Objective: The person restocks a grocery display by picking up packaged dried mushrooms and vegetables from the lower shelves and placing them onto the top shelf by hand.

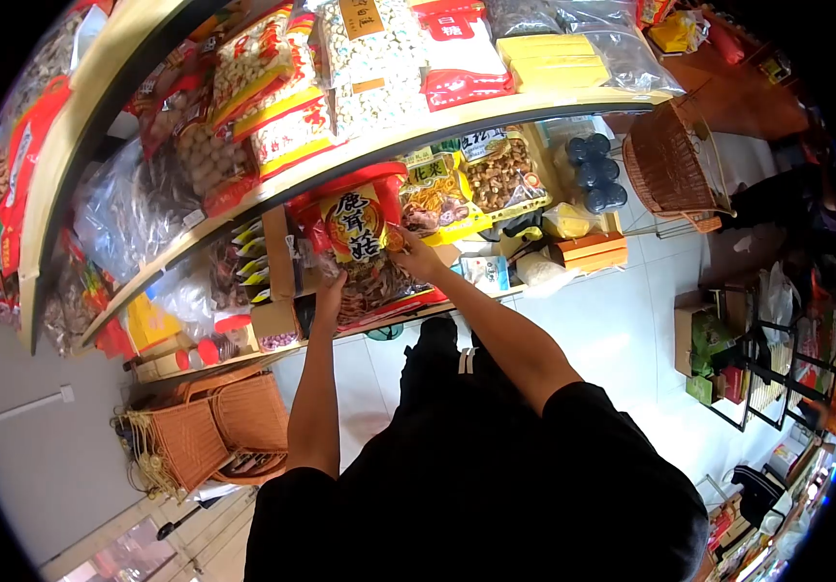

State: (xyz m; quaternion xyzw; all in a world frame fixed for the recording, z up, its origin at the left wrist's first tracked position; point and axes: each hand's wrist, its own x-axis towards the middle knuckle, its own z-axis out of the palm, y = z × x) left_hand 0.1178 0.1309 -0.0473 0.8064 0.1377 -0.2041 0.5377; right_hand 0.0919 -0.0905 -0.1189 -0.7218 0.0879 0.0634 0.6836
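Observation:
A red bag of dried mushrooms, with large yellow and black characters and a clear lower part, is between my two hands at the lower shelf. My left hand grips its lower left edge. On the right side, my right hand has its fingers closed on the bag's edge. Just right of it on the shelf lie a yellow bag of dried flower vegetables and a bag of brown dried pieces. Whatever lies under the red bag is hidden.
Above the bag runs the upper shelf's wooden edge, holding white sugar and other packets. A wicker basket stands at the shelf's right end. Stacked woven baskets sit at lower left. A black rack stands across the tiled floor.

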